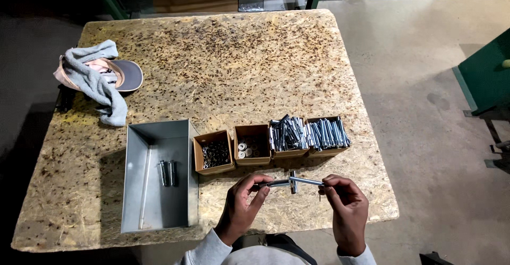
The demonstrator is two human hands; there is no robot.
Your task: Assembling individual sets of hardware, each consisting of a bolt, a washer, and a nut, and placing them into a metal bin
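Both my hands hold one long silver bolt (297, 181) level above the near edge of the chipboard table (228, 57). My left hand (241, 206) pinches the bolt's left end, where a metal sleeve sits on it. My right hand (345, 206) pinches the right end. A short metal piece stands across the bolt near its middle. Just beyond my hands stand several small cardboard boxes: one with dark nuts (214, 153), one with washers (252, 145), two with silver bolts and sleeves (288, 136) (327, 134).
A grey metal tray (159, 175) lies left of the boxes with two assembled bolts (167, 173) in it. A cap wrapped in a grey cloth (98, 76) rests at the table's left. Concrete floor and a green machine (486, 73) lie to the right.
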